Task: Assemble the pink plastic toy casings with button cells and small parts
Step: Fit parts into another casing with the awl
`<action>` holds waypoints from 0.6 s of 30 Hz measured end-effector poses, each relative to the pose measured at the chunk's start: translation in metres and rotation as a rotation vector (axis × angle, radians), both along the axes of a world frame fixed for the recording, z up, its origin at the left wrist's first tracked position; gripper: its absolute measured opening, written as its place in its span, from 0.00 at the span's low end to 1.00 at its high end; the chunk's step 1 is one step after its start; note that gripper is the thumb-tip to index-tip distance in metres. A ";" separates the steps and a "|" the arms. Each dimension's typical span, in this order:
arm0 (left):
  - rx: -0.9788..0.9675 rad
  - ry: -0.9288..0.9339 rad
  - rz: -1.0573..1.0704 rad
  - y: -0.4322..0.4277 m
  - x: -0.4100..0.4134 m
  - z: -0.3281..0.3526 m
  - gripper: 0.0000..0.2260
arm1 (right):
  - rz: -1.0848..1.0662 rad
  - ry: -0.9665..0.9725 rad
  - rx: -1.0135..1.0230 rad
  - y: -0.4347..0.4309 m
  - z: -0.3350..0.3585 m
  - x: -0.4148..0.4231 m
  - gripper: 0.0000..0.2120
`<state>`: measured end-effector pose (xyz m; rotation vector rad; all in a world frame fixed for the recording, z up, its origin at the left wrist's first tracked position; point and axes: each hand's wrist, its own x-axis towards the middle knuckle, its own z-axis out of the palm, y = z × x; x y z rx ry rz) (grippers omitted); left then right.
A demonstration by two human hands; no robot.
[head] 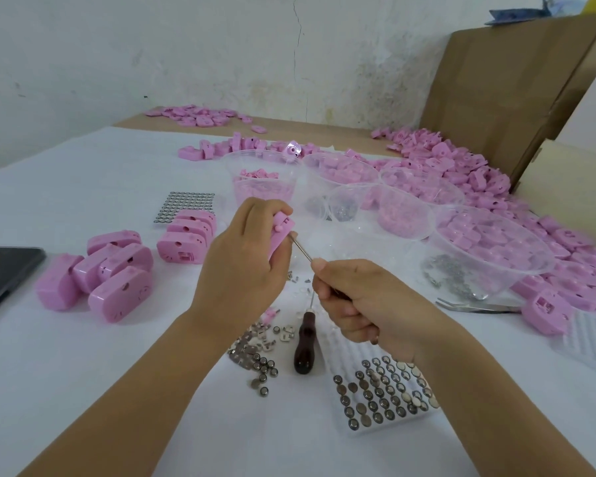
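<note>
Your left hand grips a casing, right hand a screwdriver. Finished batch, seemingly — small; loose heap — large.

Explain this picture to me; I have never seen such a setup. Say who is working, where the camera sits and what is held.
There is no machine here: a person works with bare hands. The single camera sits on their head, looking forward and down. The left hand grips a pink casing. The right hand grips a thin metal tool, likely a screwdriver, with its tip at the casing. On the white table lie closed casings, a tray of button cells, loose cells, a dark-handled screwdriver, tweezers and clear bowls of pink parts.
</note>
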<state>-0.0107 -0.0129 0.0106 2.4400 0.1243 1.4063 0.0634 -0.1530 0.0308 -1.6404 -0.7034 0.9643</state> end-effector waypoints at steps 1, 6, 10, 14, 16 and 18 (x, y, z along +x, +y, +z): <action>-0.020 0.021 0.019 0.000 0.000 0.000 0.08 | -0.023 -0.143 0.000 0.001 -0.001 -0.002 0.18; -0.048 0.089 0.058 0.001 -0.002 0.001 0.09 | -0.149 -1.252 -0.233 0.008 -0.014 -0.007 0.15; -0.053 0.130 0.049 0.000 -0.001 0.000 0.08 | -0.223 -1.458 -0.409 0.004 -0.014 -0.008 0.15; 0.017 0.086 0.030 -0.001 -0.001 0.001 0.07 | -0.223 -1.188 -0.185 0.006 -0.016 -0.007 0.20; 0.046 0.042 0.020 0.000 -0.002 0.002 0.07 | -0.194 -0.947 -0.066 0.005 -0.014 -0.005 0.22; 0.071 0.006 0.000 0.000 -0.002 0.002 0.06 | -0.145 -0.697 0.002 0.004 -0.010 -0.003 0.23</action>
